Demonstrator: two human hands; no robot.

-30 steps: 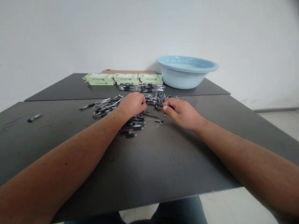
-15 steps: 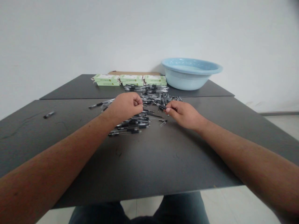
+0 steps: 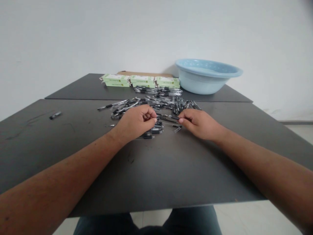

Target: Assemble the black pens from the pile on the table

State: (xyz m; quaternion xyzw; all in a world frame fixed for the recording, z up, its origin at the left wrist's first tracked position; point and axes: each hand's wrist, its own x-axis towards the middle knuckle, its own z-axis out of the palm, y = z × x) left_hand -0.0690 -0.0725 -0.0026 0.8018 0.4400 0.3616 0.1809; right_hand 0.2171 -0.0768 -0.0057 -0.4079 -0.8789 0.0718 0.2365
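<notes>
My left hand [image 3: 139, 121] is closed in a pinch above a pile of clear-and-black pens [image 3: 151, 131]. A pale pointed pen end [image 3: 112, 125] sticks out behind its wrist side, and the fingers hide the rest. Opposite it, my right hand [image 3: 199, 123] pinches a small dark piece that looks like a pen cap [image 3: 175, 117], pointing toward the left hand. A short gap separates the two hands. Short black-and-clear caps [image 3: 180, 103] lie heaped just beyond my right hand. A clear loose piece [image 3: 177, 129] rests on the table close to its thumb.
Green-and-white boxes [image 3: 116, 84] stand stacked at the back, with a row of pens [image 3: 158, 91] before them. A light blue basin [image 3: 204, 81] is at the back right. One small black-and-clear piece [image 3: 55, 115] lies far left on the dark table [image 3: 156, 176].
Both hands have come slightly nearer the table's front edge and drawn closer together. A pointed pen end now shows behind my left hand. The view has shifted a little.
</notes>
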